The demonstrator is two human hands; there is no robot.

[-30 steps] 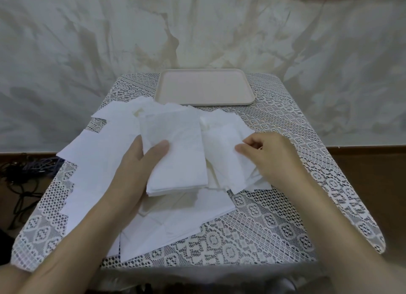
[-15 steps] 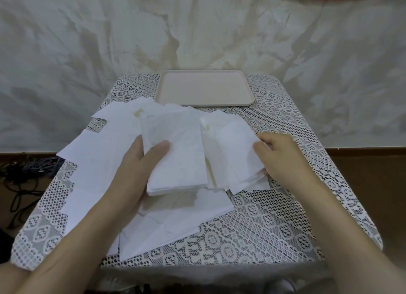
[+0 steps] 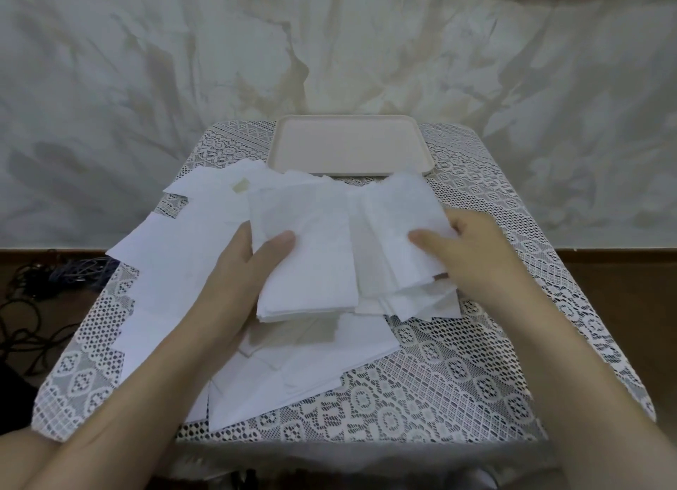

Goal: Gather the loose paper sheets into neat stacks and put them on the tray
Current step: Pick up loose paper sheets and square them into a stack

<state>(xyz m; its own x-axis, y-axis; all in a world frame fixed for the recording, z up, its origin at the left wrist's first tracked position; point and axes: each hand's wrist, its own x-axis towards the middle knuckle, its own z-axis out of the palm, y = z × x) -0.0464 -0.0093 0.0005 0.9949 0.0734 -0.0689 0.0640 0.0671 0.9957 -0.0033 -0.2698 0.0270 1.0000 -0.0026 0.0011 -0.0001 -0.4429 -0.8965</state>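
Observation:
My left hand (image 3: 245, 277) holds a stack of white paper sheets (image 3: 311, 255) above the table, thumb on top. Right beside it, my right hand (image 3: 472, 259) grips a second bunch of white sheets (image 3: 395, 226), thumb on top and fingers underneath, its edge touching the left stack. More loose white sheets (image 3: 176, 255) lie spread over the left and middle of the table beneath my hands. A beige rectangular tray (image 3: 351, 149) sits at the far edge of the table with nothing on it.
The small table is covered with a white lace cloth (image 3: 439, 379). A pale stained wall stands right behind the tray. Dark cables (image 3: 40, 288) lie on the floor to the left.
My right hand has taken hold of the right bunch of sheets and lifted it up next to the stack in my left hand. The left hand has stayed put.

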